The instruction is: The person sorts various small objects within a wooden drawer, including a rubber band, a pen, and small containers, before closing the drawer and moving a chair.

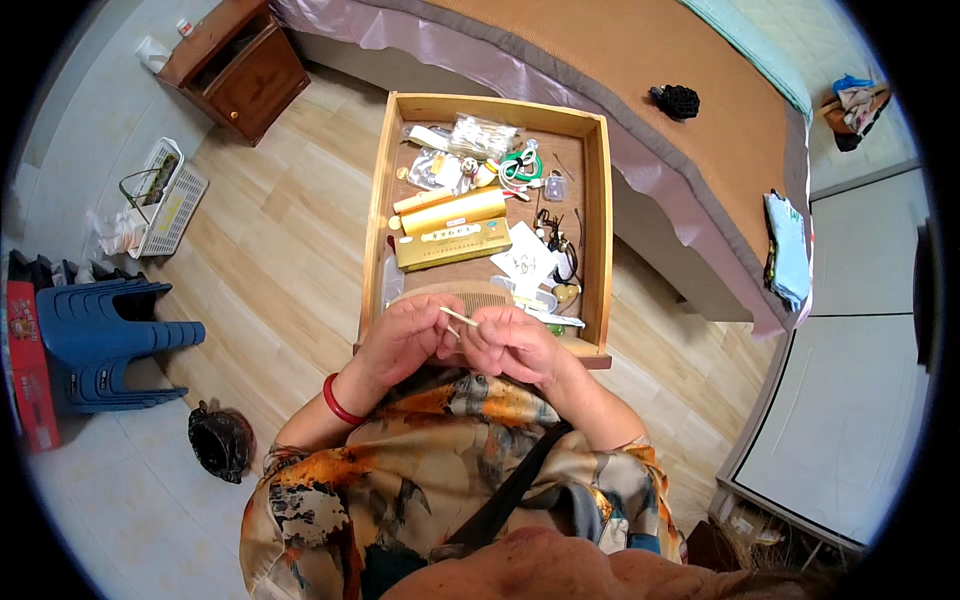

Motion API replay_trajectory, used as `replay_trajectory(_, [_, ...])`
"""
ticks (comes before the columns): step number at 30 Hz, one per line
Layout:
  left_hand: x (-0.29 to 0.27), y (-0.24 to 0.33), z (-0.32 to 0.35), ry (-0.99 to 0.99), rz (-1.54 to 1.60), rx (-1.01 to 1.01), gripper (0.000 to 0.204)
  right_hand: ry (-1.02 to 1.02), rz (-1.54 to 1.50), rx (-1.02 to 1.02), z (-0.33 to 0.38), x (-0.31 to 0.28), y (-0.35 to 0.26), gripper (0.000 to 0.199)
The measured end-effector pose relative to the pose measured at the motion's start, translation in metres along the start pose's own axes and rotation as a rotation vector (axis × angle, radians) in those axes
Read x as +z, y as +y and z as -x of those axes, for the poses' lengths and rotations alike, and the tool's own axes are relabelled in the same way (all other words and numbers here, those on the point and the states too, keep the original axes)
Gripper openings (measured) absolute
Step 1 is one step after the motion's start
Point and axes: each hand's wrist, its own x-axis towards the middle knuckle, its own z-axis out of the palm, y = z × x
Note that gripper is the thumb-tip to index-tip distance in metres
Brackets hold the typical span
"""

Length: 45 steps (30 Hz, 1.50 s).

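A short, thin, pale stick (459,316) runs between my two hands; its exact kind is too small to tell. My left hand (412,328), with a red bangle at the wrist, pinches one end. My right hand (510,343) has its fingers closed at the other end. Another small pale tip shows below, by my left fingers. Both hands are over the near edge of a wooden drawer (604,220). Just beyond them lies a wooden comb (480,298), partly hidden by my fingers. Farther in are a gold box (453,245) and a yellow box (455,212).
The drawer also holds a bag of cotton swabs (482,135), a white cable (522,170), white paper (524,258) and glasses (562,245). A bed (590,50) stands beyond. At left are blue stools (110,330), a white basket (178,212) and a black bag (220,440).
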Motion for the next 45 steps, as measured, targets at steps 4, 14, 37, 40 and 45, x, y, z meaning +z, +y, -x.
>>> replay_trajectory(4, [0.001, -0.002, 0.000, 0.007, -0.213, -0.030, 0.024, -0.071, 0.034, -0.002, 0.004, -0.001, 0.001, 0.031])
replay_trajectory(14, [0.016, 0.000, 0.004, 0.041, -0.506, -0.040, 0.016, -0.326, -0.244, 0.108, 0.011, 0.001, 0.003, 0.062])
replay_trajectory(37, [-0.061, 0.028, 0.044, 0.551, -0.655, 0.092, 0.072, 0.872, 0.562, -0.287, 0.119, -0.055, -0.032, 0.089])
replay_trajectory(40, [-0.055, 0.028, 0.043, 0.516, -0.689, 0.091, 0.075, 0.869, 0.543, -0.298, 0.114, -0.054, -0.030, 0.085])
replay_trajectory(45, [-0.057, 0.029, 0.041, 0.487, -0.734, 0.073, 0.076, 0.928, 0.547, -0.237, 0.109, -0.060, -0.029, 0.070])
